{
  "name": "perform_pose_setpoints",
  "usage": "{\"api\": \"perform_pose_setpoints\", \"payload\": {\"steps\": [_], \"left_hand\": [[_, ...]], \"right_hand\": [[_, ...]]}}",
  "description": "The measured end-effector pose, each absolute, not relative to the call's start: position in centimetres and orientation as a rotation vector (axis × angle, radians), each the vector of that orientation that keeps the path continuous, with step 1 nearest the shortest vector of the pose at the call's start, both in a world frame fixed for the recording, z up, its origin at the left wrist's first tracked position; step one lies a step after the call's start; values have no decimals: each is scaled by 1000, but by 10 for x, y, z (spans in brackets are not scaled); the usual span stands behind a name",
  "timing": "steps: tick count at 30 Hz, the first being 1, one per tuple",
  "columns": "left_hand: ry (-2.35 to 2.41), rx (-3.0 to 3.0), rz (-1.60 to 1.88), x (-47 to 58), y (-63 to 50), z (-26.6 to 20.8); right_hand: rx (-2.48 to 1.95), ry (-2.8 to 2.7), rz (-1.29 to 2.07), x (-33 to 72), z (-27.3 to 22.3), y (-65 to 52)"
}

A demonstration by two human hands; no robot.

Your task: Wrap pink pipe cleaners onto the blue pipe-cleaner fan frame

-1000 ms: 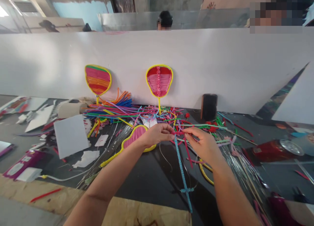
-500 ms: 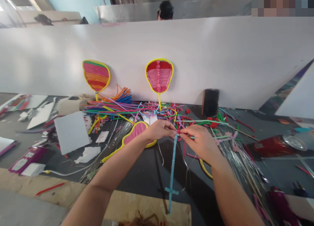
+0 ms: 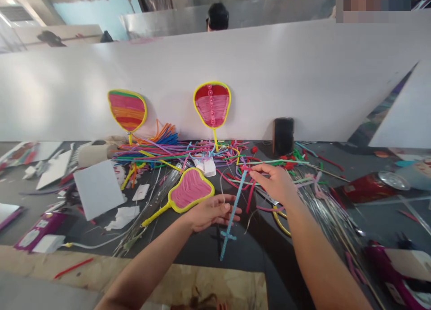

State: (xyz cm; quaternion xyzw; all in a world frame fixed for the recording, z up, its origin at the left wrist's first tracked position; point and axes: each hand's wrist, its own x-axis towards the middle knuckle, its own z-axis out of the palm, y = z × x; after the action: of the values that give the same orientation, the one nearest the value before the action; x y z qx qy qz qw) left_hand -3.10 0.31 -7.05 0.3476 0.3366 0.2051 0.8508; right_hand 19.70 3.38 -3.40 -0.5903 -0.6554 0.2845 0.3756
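Observation:
My right hand (image 3: 278,184) pinches the upper end of a light-blue pipe-cleaner stem (image 3: 235,204), where a small red-pink piece (image 3: 245,168) shows. The stem hangs at a slant and has a short blue crosspiece near its lower end. Behind and left of the stem is my left hand (image 3: 213,210), its fingers apart; whether a fingertip touches the stem I cannot tell. Just beyond my left wrist lies a pink fan shape with a yellow pipe-cleaner edge and handle (image 3: 191,191).
Two yellow-edged fans, one striped (image 3: 128,109) and one with pink beads (image 3: 212,106), lean on the white board (image 3: 256,76). Pipe cleaners (image 3: 158,150) cover the back of the table. A phone (image 3: 283,136) stands there; a red can (image 3: 373,187) lies right. White card (image 3: 98,186) lies left.
My left hand has let go of the stem's top and moved down beside its middle, fingers opening. The stem has tilted, its lower end swinging left and up. The view has shifted slightly.

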Motion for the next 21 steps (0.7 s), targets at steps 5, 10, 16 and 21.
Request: {"api": "perform_pose_setpoints", "payload": {"steps": [5, 10, 16, 21], "left_hand": [[766, 620, 622, -29, -16, -72], [780, 549, 818, -42, -22, -66], [730, 447, 839, -39, -39, -72], [699, 364, 755, -31, -52, -77]], "right_hand": [[-1362, -1530, 724, 203, -38, 39], [-1329, -1418, 914, 208, -49, 22], [-1201, -1879, 477, 183, -77, -33], [-1003, -2210, 329, 183, -82, -42]]}}
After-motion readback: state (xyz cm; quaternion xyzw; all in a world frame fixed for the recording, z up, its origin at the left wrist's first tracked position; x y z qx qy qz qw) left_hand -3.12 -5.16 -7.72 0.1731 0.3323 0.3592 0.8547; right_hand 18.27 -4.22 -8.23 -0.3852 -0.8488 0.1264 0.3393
